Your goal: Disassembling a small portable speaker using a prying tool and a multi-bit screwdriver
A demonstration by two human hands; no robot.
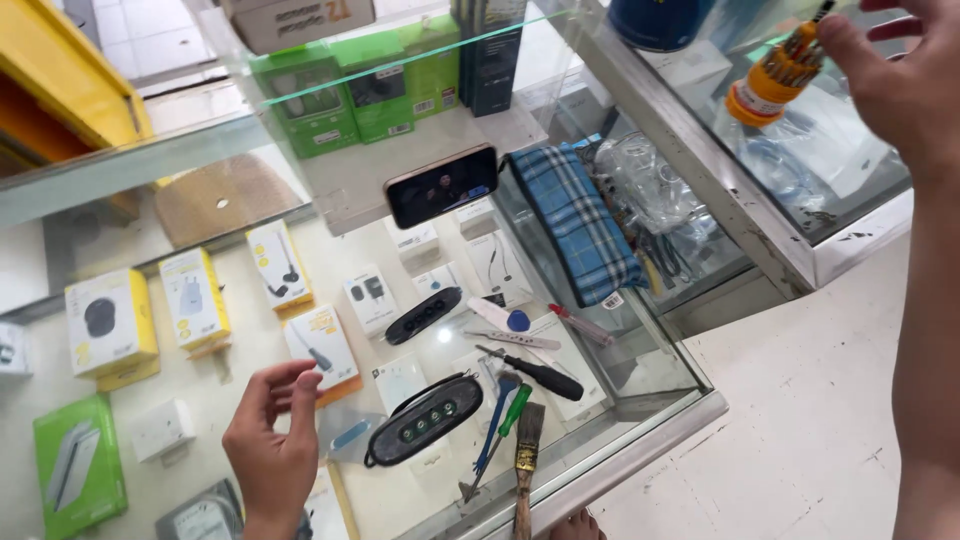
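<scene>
Half the right hand (pixel 900 80) was cut off by the frame, fingers gripping an orange screwdriver set (pixel 775 78) above the glass counter (pixel 640 440); left hand (pixel 272 440) hovered half-curled, empty, over yellow boxes (pixel 195 298); green boxes (pixel 350 95) behind.

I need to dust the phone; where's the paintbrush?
The paintbrush lies on the glass counter near its front edge, bottom centre, beside the green-handled screwdriver.

A phone (pixel 441 185) lies at centre, a blue checked cloth (pixel 577 222) right of it, a paintbrush (pixel 526 462) at bottom centre.
</scene>
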